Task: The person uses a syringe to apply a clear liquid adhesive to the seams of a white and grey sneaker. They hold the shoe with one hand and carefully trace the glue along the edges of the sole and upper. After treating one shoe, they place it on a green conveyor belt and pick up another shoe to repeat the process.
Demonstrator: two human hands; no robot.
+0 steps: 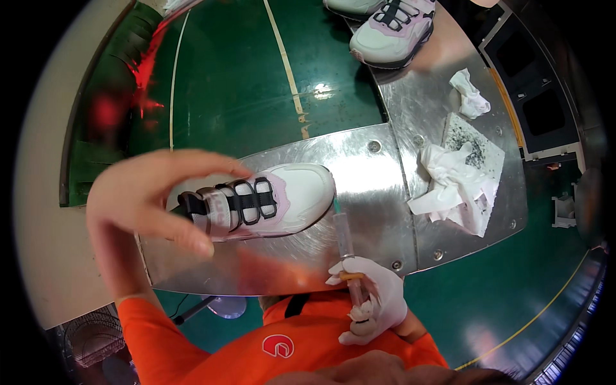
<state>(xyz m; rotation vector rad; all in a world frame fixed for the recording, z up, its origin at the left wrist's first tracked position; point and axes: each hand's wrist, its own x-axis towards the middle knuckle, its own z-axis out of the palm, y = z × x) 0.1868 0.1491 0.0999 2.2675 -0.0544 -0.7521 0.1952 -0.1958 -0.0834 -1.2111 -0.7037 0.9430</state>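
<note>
White and pale pink, the shoe (pixel 263 200) lies on its side on a metal table (pixel 366 186), gripped at the heel end by the bare left hand (pixel 151 202), whose fingers hide the heel. The right hand (pixel 369 298), in a white glove, is closed around a syringe (pixel 346 240); its needle tip touches the shoe's sole near the toe, too thin to make out clearly. Beyond the right hand lie crumpled tissues (pixel 449 183) on a speckled sheet (pixel 478 144). Further off, another shoe (pixel 394 32) is cut off by the top edge.
</note>
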